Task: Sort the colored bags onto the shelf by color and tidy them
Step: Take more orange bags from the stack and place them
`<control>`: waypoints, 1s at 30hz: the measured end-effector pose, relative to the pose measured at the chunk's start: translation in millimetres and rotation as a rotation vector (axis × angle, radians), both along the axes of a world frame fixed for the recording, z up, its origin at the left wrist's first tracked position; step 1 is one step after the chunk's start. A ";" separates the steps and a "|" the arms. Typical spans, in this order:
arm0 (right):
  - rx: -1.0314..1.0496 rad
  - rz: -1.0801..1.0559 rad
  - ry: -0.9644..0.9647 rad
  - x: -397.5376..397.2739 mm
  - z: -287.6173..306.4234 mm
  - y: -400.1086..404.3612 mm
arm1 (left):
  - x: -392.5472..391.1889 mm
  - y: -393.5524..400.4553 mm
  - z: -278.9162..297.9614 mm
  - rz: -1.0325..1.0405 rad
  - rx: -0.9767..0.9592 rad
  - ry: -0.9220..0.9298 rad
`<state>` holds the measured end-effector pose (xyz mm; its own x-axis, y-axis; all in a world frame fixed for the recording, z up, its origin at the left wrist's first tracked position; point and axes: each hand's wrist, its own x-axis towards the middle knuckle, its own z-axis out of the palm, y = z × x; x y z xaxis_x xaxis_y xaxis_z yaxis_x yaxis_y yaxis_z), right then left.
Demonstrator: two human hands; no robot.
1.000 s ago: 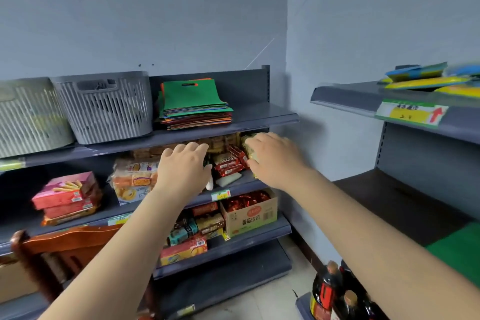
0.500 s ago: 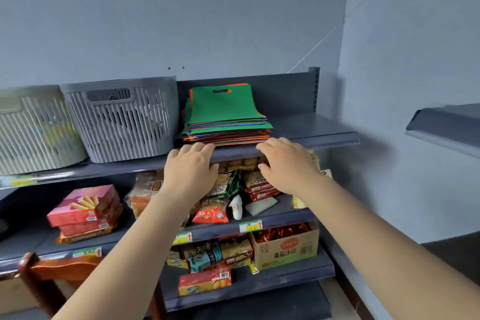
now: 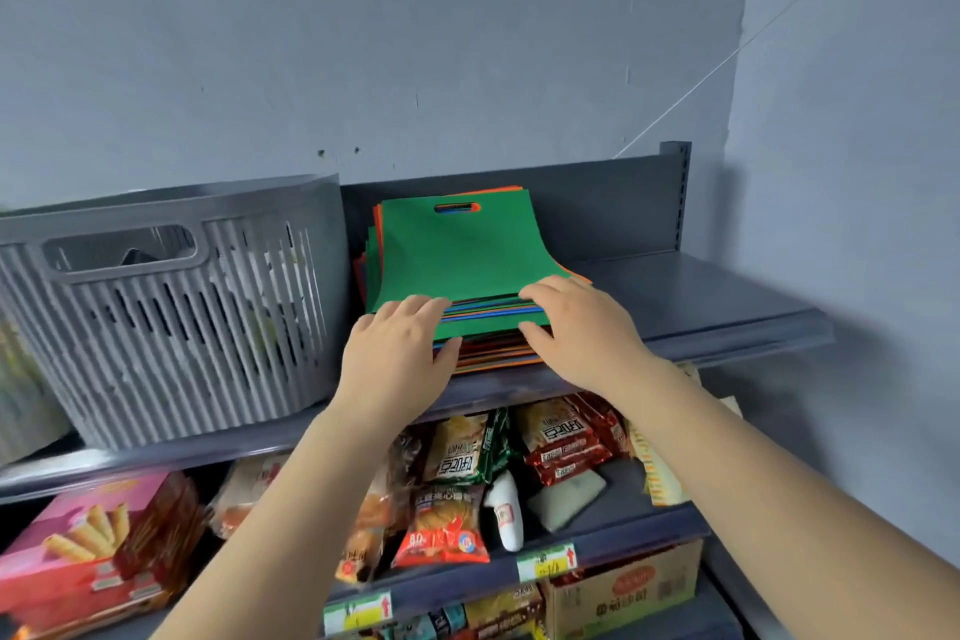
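Head camera view: a stack of flat colored bags [image 3: 462, 276] lies on the top shelf [image 3: 717, 307], just right of a gray slatted basket [image 3: 171, 307]. A green bag with a cut-out handle is on top; blue, orange and red edges show beneath, so the colors look mixed. The left hand [image 3: 400, 359] rests at the stack's front left corner and the right hand [image 3: 582, 333] at its front right. On both hands the fingers lie over the upper bags and the thumb sits lower against the front edge, so each seems to pinch a sheaf of the upper bags. Packaged snacks [image 3: 467, 483] fill the shelf below. The likely risk is slippage: thin, smooth bags may fan out or slide off the front edge if only part of the stack is lifted, or the left hand may knock the basket.
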<state>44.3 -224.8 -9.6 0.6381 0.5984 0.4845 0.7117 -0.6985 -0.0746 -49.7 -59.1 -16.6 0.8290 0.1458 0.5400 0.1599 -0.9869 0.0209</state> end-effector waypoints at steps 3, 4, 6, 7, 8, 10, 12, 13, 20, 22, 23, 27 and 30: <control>-0.010 0.027 0.006 23.8 1.6 17.9 | 19.2 15.2 2.1 -0.002 -0.005 -0.004; -0.014 0.040 0.008 31.5 2.6 23.0 | 24.6 19.5 3.1 -0.001 -0.005 -0.006; -0.012 0.068 0.011 47.1 5.0 33.1 | 34.3 27.3 5.8 0.006 -0.005 -0.014; -0.015 0.084 0.021 54.5 6.5 37.9 | 38.5 30.9 7.3 0.011 -0.009 -0.021; -0.032 0.099 0.038 61.9 7.9 42.7 | 42.2 34.0 8.6 0.015 -0.017 -0.032; -0.114 0.124 0.091 77.9 10.3 50.8 | 48.7 39.9 11.5 0.024 -0.036 -0.047; -0.228 0.150 0.180 93.7 14.1 55.2 | 53.7 45.9 14.8 0.038 -0.061 -0.041; -0.272 0.170 0.231 100.4 16.4 56.0 | 55.6 49.2 16.3 0.038 -0.078 -0.040; -0.130 0.305 0.298 125.1 28.2 54.9 | 60.6 64.2 25.2 -0.010 -0.205 -0.128; -0.053 0.280 0.229 134.5 26.1 57.5 | 62.7 67.8 24.3 -0.023 -0.204 -0.168; -0.004 0.256 0.212 138.5 24.9 58.8 | 63.6 69.1 23.8 -0.036 -0.199 -0.187; 0.162 0.174 0.223 152.5 21.0 57.7 | 67.8 71.9 18.1 -0.054 -0.068 -0.291; 0.271 0.134 0.260 157.8 22.6 53.0 | 73.2 70.7 14.3 -0.082 -0.080 -0.205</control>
